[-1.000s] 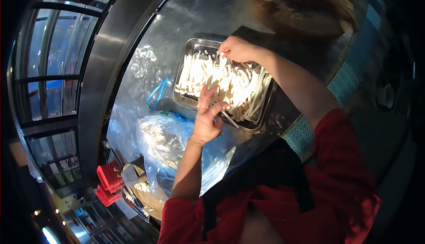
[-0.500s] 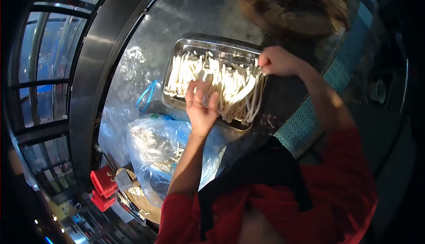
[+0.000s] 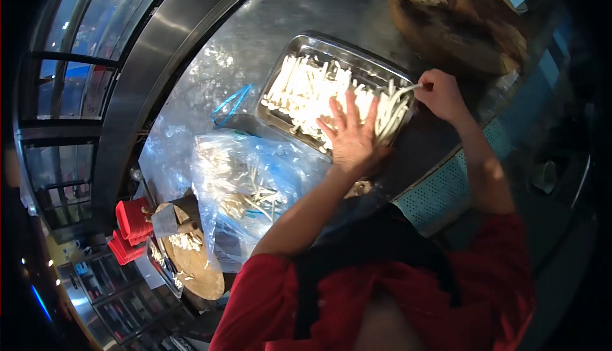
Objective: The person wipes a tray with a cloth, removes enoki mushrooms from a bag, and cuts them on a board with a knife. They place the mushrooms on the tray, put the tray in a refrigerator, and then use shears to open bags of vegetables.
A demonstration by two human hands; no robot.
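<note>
Long pale mushroom stalks (image 3: 306, 86) lie side by side in a rectangular metal tray (image 3: 280, 120). My left hand (image 3: 352, 139) rests on the stalks near the tray's lower side, fingers spread. At the tray's right end, my right hand (image 3: 441, 95) is closed in a pinch on the tip of one pale stalk (image 3: 410, 88). Below and left of the tray, a clear bluish plastic bag (image 3: 280, 166) holds more of the pale stalks.
A thick round wooden block (image 3: 421, 16) sits at the top right of the metal table (image 3: 185, 106). A blue tie (image 3: 231, 104) lies left of the tray. Lower left are red containers (image 3: 131, 220) and a wooden board (image 3: 201, 268) with a cleaver (image 3: 165, 221).
My left hand has spread out and pressed flat on the stalks. My right hand now has a stalk tip drawn past the tray's end. The view has shifted, so the tray appears further right.
</note>
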